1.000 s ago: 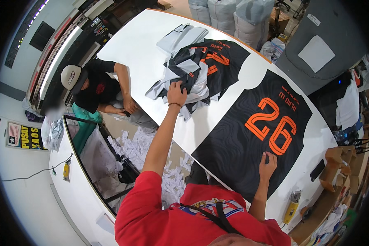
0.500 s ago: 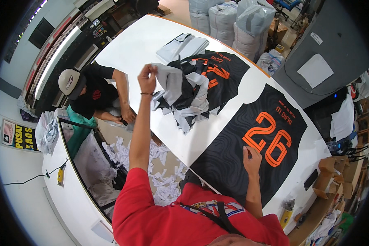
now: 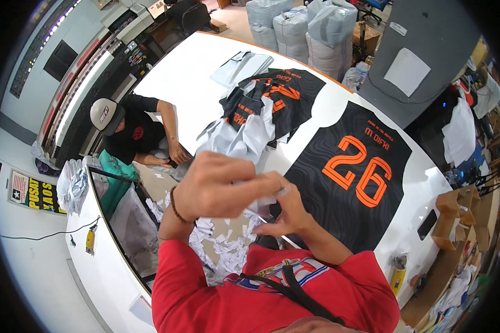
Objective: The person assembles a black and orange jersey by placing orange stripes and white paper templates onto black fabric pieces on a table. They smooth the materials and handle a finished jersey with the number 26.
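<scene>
My left hand is raised close in front of me, fingers closed in a pinch. A pale bit of cloth shows at its fingertips, and most of what it holds is hidden. My right hand is beside those fingertips, its thumb and forefinger apart. Beyond the left hand lies a crumpled pile with pale grey cloth and a black panel with orange lettering. A black shirt panel with orange numerals lies flat on the white table, right of my hands.
Across to the left, a co-worker in a black shirt leans at the table. White scraps cover the floor below. A phone, a yellow cutter and cardboard boxes sit at the right. Stuffed sacks stand behind.
My left hand has come back from the pile toward me. My right hand has left the numbered panel and moved left to meet it. The grey cloth on the pile has shifted.
</scene>
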The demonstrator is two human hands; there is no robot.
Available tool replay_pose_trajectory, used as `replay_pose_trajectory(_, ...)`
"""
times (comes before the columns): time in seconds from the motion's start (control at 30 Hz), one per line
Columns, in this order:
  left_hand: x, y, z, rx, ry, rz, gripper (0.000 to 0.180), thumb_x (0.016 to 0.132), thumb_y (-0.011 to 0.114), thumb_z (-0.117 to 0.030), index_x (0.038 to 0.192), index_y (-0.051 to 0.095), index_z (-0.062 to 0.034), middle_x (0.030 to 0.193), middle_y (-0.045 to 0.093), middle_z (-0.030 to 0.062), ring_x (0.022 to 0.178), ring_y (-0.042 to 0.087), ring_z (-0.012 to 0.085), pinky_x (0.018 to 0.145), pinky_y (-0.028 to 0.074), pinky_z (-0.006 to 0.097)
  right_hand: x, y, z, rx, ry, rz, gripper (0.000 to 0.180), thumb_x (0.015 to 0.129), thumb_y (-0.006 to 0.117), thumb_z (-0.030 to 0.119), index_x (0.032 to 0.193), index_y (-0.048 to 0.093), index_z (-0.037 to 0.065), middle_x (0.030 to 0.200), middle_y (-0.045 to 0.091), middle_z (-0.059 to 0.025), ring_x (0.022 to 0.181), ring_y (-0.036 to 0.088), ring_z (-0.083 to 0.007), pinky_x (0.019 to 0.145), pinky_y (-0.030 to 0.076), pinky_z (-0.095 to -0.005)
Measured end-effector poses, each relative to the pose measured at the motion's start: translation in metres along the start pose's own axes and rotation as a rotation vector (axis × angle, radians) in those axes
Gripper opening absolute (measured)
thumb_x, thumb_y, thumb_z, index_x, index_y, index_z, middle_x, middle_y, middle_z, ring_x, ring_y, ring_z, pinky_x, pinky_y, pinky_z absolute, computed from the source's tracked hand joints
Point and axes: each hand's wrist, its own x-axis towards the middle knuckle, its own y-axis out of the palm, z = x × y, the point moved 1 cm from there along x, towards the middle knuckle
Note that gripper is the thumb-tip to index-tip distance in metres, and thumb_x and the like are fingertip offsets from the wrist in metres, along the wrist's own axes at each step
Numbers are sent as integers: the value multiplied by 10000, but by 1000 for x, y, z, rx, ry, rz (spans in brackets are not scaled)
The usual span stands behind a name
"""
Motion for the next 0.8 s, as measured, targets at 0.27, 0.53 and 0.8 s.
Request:
replay_pose_trajectory(0.27, -10, -34, -88, 328, -160, -465, 96, 757, 690, -47, 846, 727, -52, 755, 668, 49, 620, 598, 139, 606, 436, 253, -53, -11, 54, 8, 424, 89, 205, 880, 647, 53, 1080, 661, 6, 873, 661, -169, 749, 672, -280, 689, 520, -323)
replay_pose_trajectory(0.53, 7, -24, -72, 136, -351, -774, 119, 964, 642, -99, 976, 664, 17, 756, 647, -2, 604, 469, 5, 546, 325, 156, -79, -91, 120, 296, 304, -136, 271, 936, 668, 278, 1022, 619, 25, 785, 587, 7, 747, 563, -73, 672, 419, -227)
replay_pose_trajectory(0.8, 67, 13, 24, -111, -380, -773, 155, 935, 705, -162, 1004, 751, -31, 774, 672, -29, 652, 461, 16, 570, 368, 182, -75, -212, 139, -706, 737, -142, 209, 845, 709, 135, 1006, 724, 2, 733, 672, -183, 579, 562, -239, 606, 458, -360)
